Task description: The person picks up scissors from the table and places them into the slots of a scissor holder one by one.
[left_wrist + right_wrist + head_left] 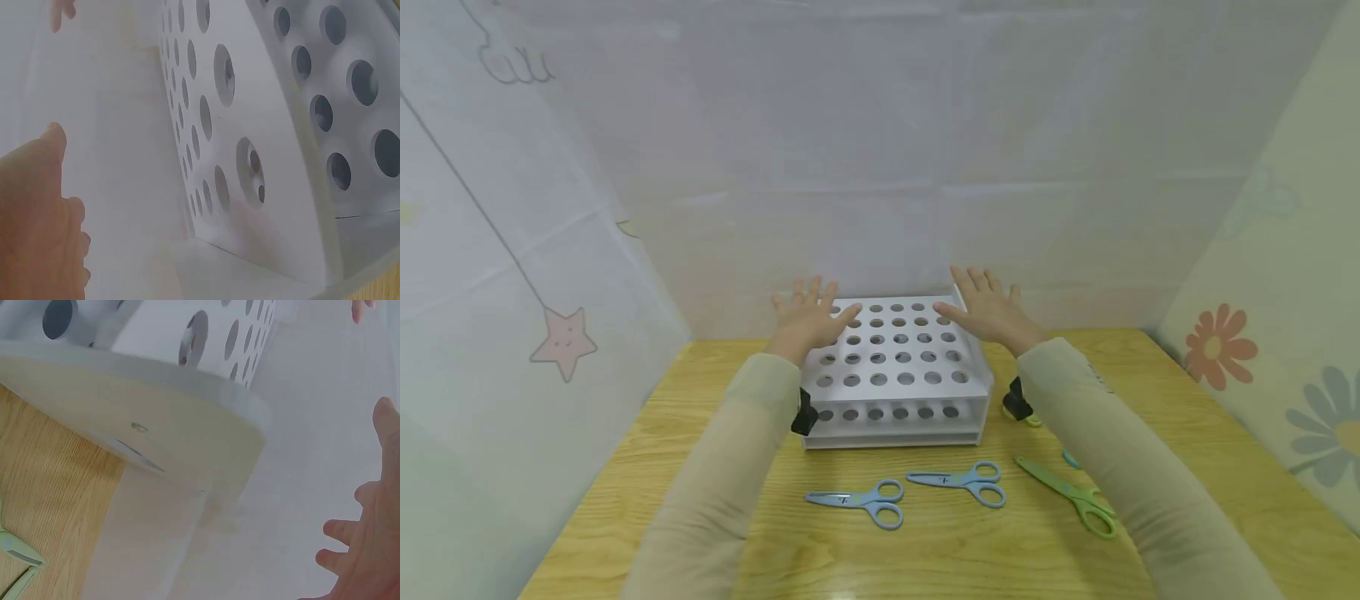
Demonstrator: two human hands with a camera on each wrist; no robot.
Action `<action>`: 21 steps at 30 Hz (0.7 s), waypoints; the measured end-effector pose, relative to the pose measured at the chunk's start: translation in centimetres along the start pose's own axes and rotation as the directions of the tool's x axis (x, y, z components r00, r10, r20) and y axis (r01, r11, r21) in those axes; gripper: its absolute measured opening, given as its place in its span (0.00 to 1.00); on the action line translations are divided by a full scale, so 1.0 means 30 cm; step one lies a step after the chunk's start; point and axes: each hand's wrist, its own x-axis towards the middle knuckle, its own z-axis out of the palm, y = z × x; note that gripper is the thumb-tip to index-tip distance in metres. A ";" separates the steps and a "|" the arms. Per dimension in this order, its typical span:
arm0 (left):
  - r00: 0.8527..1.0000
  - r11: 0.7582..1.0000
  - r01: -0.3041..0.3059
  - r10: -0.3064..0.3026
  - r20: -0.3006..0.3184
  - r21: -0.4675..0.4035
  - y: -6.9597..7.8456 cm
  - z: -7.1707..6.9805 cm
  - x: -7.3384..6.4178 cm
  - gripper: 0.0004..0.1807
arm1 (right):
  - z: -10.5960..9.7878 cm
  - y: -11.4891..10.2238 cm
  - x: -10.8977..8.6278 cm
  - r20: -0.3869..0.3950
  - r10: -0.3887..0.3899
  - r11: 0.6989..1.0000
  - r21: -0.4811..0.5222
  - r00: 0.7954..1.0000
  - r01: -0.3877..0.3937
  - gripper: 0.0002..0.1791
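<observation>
A white rack [891, 387] with rows of round holes stands on the table, a second holed shelf below its top. My left hand [807, 315] is over the rack's left side, fingers spread and holding nothing. Over the right side is my right hand [988, 307], likewise spread and without anything in it. Whether either hand touches the rack cannot be told from the head view; in the left wrist view the left hand [40, 219] appears apart from it. The right wrist view shows the right hand [375, 512] beyond the rack's side panel [156, 419].
Two pairs of blue scissors [868, 500] [962, 479] lie in front of the rack. Green scissors [1067, 492] lie to the right, partly under the right sleeve [1120, 467]. A yellow handle [1034, 421] and a teal piece [1070, 458] show beside that arm. A pale wall covering [880, 167] hangs behind.
</observation>
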 end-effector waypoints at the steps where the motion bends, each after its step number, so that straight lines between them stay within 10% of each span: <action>1: 1.000 1.000 0.003 -0.003 0.001 0.005 -0.004 0.000 0.000 0.42 | -0.001 0.000 0.000 -0.002 0.000 1.000 0.000 1.000 0.000 0.49; 21: 0.999 0.999 -0.017 0.016 -0.050 -0.032 -0.086 0.013 -0.013 0.43 | -0.003 0.040 -0.015 -0.026 -0.012 0.997 0.080 1.000 0.014 0.47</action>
